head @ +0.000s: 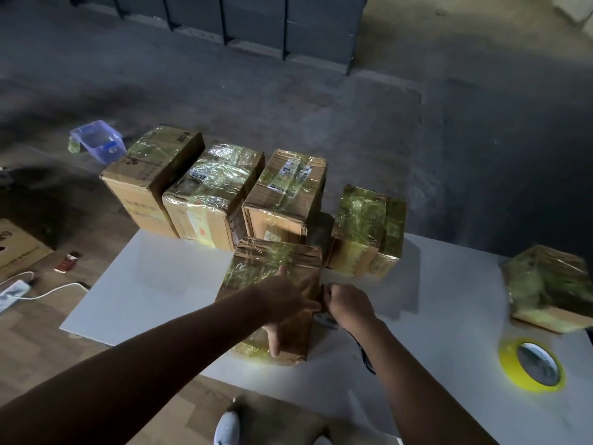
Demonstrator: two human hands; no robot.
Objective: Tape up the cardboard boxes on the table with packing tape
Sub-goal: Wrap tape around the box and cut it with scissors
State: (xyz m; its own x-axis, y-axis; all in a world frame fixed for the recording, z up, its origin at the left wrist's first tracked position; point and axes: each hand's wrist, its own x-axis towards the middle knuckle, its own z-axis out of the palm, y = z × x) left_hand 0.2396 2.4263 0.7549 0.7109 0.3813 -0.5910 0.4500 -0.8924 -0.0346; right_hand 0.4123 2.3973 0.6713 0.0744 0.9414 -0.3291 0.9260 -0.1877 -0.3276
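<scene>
A cardboard box (272, 261) wrapped in clear yellowish tape lies in the middle of the white table (160, 284). My left hand (285, 300) rests flat on its top and right side, with the fingers spread and the thumb pointing down. My right hand (348, 303) is curled at the box's right edge and pinches a small dark tool (323, 288); a black cord (365, 354) hangs under that wrist. A yellow roll of packing tape (510, 364) lies flat on the table at the right.
Several taped boxes stand along the table's far edge, from the leftmost box (150, 175) to the rightmost box (362, 226), and another box (552, 284) sits at the far right. On the floor are a blue plastic tub (96, 139), a carton (16, 248) and a power strip (12, 292).
</scene>
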